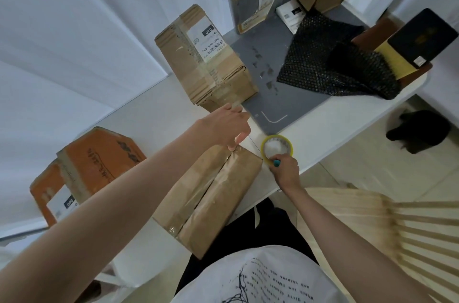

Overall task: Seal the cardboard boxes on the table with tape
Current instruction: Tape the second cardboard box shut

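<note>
Cardboard box (211, 193) — seam running away from person — left hand (227, 126) atop.

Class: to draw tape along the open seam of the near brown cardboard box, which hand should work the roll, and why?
Right. The right hand already grips the yellow-rimmed tape roll beside the near brown cardboard box; the left hand presses its far flap edge.
</note>
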### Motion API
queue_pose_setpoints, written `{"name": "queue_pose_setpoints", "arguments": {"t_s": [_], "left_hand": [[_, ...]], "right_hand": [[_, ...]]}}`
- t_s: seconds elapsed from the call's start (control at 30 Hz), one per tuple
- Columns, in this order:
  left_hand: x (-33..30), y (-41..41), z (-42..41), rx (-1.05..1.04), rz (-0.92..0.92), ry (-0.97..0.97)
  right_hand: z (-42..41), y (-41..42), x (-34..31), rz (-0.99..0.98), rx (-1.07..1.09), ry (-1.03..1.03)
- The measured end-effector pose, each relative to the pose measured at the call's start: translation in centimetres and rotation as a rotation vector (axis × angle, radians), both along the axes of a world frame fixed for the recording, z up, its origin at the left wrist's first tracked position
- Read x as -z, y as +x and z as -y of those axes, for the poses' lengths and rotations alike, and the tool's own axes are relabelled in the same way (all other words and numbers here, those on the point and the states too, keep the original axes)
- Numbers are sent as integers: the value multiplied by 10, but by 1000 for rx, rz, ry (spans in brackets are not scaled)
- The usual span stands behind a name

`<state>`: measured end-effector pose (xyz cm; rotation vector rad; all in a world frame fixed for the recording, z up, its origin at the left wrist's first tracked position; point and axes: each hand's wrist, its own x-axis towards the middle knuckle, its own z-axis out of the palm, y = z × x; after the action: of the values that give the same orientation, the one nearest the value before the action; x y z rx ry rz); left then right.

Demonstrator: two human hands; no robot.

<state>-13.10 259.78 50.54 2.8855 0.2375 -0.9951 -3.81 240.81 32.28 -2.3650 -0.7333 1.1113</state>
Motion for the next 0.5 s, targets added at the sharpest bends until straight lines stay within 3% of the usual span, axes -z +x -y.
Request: {"name": "queue_pose_setpoints", "arguments": {"t_s": [0.1,0.17,0.23,0.3,0.4,0.5], "left_hand": [[-1,-4,-2,0,18,-24],[-1,-5,-3,10,43,-14],[-1,-6,-3,16,77,0],[0,-7,-3,23,109,17],[3,-9,-4,22,135,19],[7,-9,-4,23,150,4]], "right_hand": [[-6,0,-19,23,42,80],[-14,-3,-42,33,166,297],[-24,-7,-67,-175,263,484],[-30,-9,-84,-375,192,502],[-31,-8,-90,-353,-15,428],[-30,-6,-88,-348,-91,411]]}}
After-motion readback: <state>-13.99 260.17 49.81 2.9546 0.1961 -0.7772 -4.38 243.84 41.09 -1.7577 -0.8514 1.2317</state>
